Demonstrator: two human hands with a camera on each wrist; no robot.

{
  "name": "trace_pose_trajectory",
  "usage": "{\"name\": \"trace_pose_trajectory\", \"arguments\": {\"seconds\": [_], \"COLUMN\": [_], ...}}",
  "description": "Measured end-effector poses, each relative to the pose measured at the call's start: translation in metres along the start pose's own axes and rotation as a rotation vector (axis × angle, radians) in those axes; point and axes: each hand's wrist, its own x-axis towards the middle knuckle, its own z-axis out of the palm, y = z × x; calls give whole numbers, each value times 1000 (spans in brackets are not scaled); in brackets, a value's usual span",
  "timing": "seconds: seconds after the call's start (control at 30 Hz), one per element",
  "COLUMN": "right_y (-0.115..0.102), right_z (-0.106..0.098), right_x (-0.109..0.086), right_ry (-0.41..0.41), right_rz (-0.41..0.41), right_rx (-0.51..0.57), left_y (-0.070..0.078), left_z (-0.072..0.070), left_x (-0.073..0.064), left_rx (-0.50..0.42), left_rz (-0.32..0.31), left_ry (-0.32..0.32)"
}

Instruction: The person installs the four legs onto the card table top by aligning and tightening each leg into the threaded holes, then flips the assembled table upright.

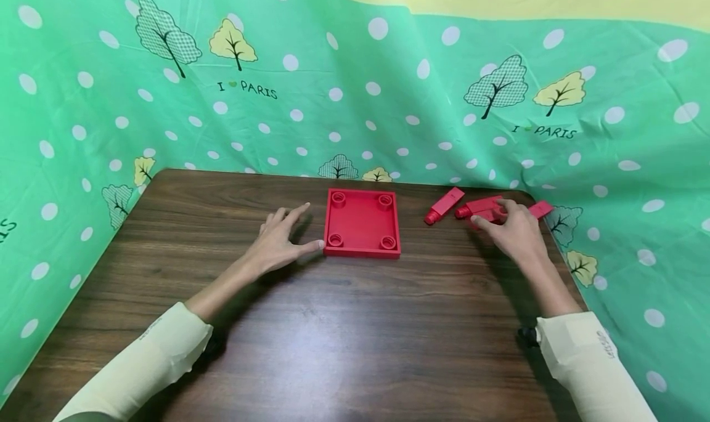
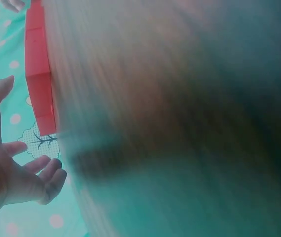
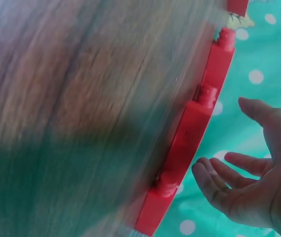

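Observation:
A square red tabletop piece [image 1: 363, 222] lies with its raised rim and round corner sockets facing up. Beside its left edge, my left hand [image 1: 273, 240] is spread, the thumb tip close to the near left corner; whether they touch I cannot tell. Toward the right, short red legs with threaded ends lie on the table: one leg [image 1: 445, 205] apart, others bunched, such as this leg [image 1: 478, 206]. Over the bunch hovers my right hand [image 1: 517, 232], which hides part of them. In the right wrist view its fingers are loosely bent, with nothing between them.
The dark wooden table [image 1: 355, 342] ends just beyond the red pieces. A green dotted cloth [image 1: 355, 89] hangs along its back and both sides. Another red leg [image 1: 540, 209] lies at the far right edge, near the cloth.

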Motion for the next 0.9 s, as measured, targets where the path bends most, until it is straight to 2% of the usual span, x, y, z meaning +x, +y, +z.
{"name": "trace_pose_trajectory", "arguments": {"seconds": [0.17,0.43,0.7,0.9], "right_y": [12,33,47,53], "right_z": [-6,-16,-20,-25], "right_x": [2,5,6,6], "right_ry": [34,64,61,54], "right_rz": [32,136,172,188], "right_rx": [17,42,51,61], "left_y": [4,9,15,15], "left_z": [1,5,8,11], "left_x": [1,4,7,9], "left_rx": [-54,-130,-195,-311], "left_rz": [-12,3,5,-21], "left_ry": [-22,-53,-79,-88]}}
